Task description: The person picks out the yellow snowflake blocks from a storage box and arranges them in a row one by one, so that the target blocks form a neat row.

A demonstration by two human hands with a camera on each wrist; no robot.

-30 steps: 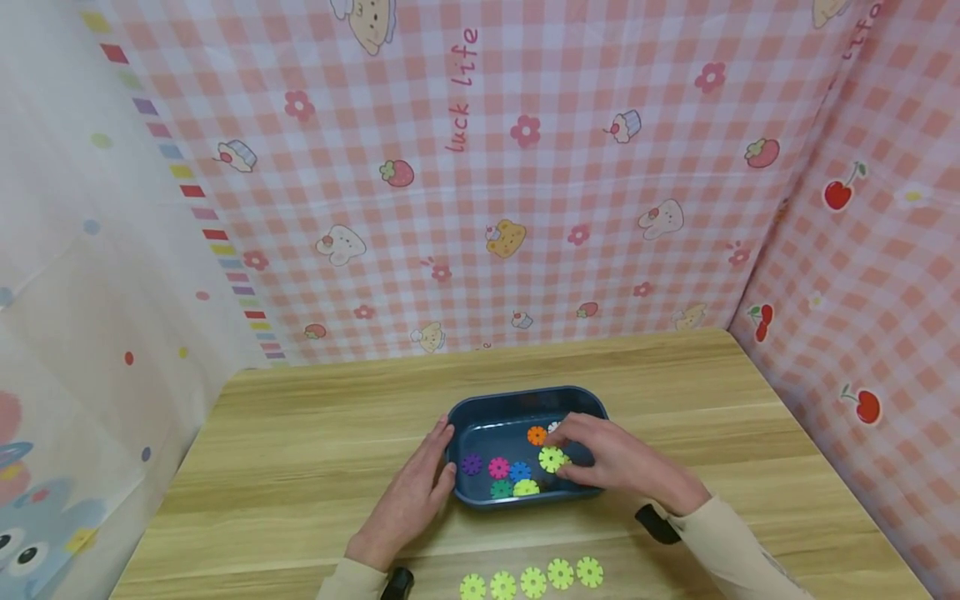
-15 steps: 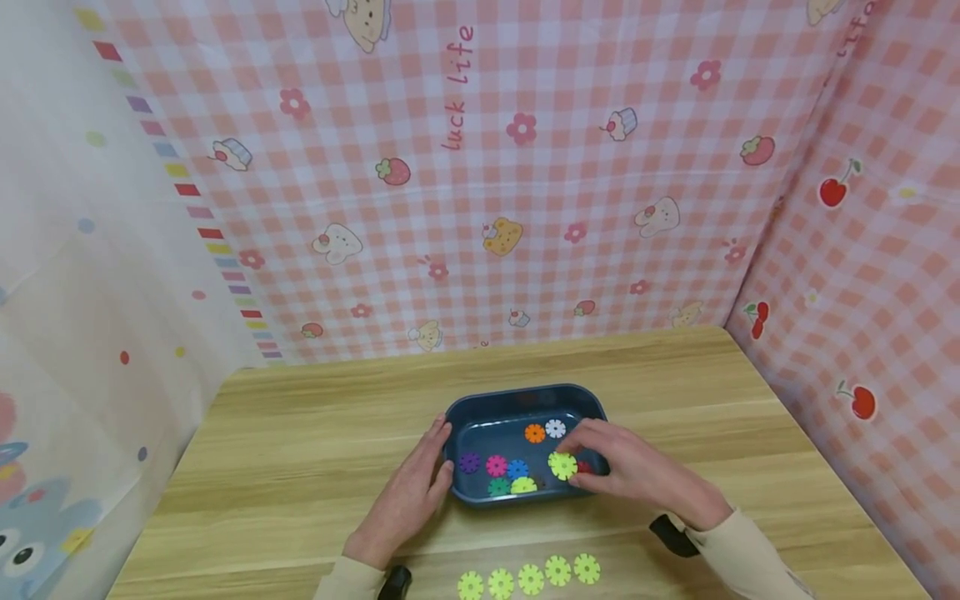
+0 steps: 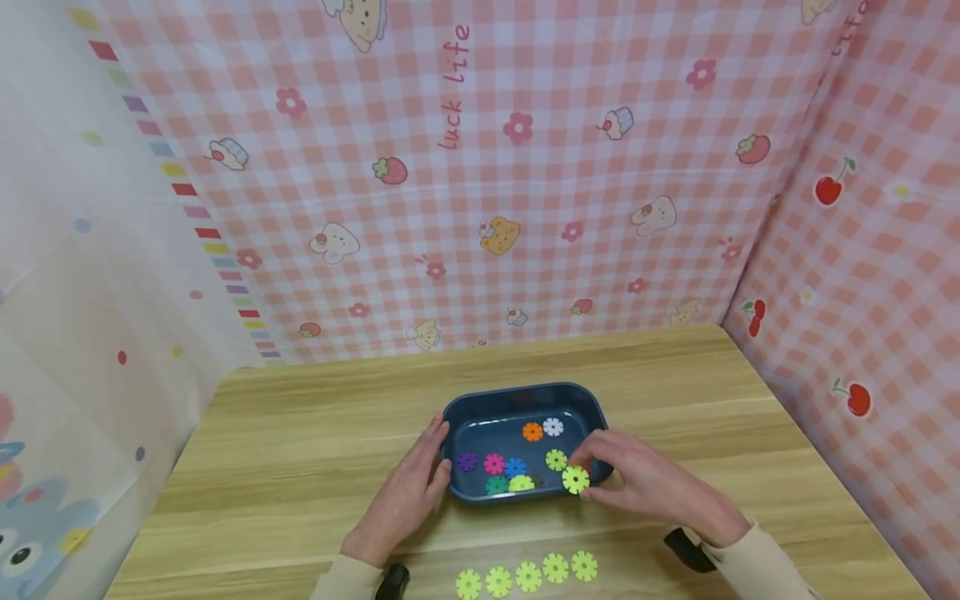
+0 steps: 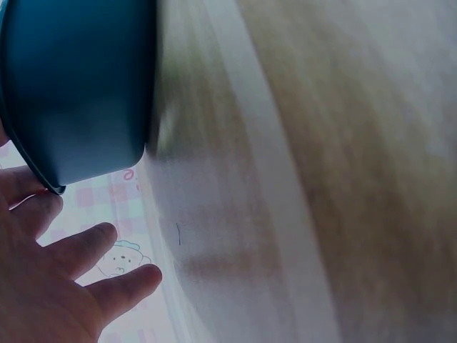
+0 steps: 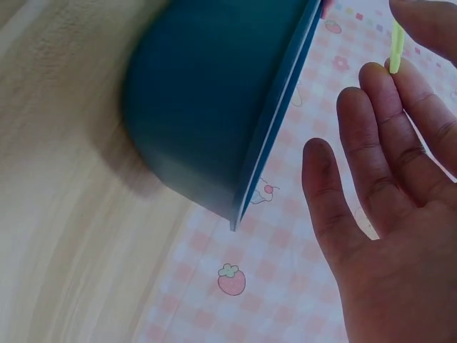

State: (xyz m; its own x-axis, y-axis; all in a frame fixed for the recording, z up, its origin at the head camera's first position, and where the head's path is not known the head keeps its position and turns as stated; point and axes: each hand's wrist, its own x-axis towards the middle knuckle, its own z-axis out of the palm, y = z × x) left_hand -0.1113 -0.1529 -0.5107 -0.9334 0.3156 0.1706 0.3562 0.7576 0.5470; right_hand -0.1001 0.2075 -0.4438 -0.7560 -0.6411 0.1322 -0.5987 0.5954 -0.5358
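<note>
A dark blue tray [image 3: 525, 389] holds several small notched plastic discs, among them orange [image 3: 532, 432], white [image 3: 552, 427], purple, pink and blue ones. My right hand [image 3: 648, 482] pinches a yellow-green snowflake disc [image 3: 575, 479] between thumb and index finger, over the tray's front right part. The right wrist view shows that disc edge-on, the other fingers extended. Behind it another yellow-green disc [image 3: 556, 460] lies in the tray; a red one is mostly hidden by the fingers. My left hand [image 3: 401, 492] rests against the tray's left side, its fingers [image 4: 82, 246] spread and fairly straight.
On the wooden table [image 3: 315, 467], several yellow-green discs [image 3: 528, 577] lie in a row in front of the tray. A pink checked cloth [image 3: 517, 192] hangs behind the table and on the right. White printed cloth [image 3: 97, 275] hangs at the left.
My right hand has moved right and toward the front of the tray with the yellow-green disc, uncovering the white disc and another yellow-green one. The left hand stays at the tray's side.
</note>
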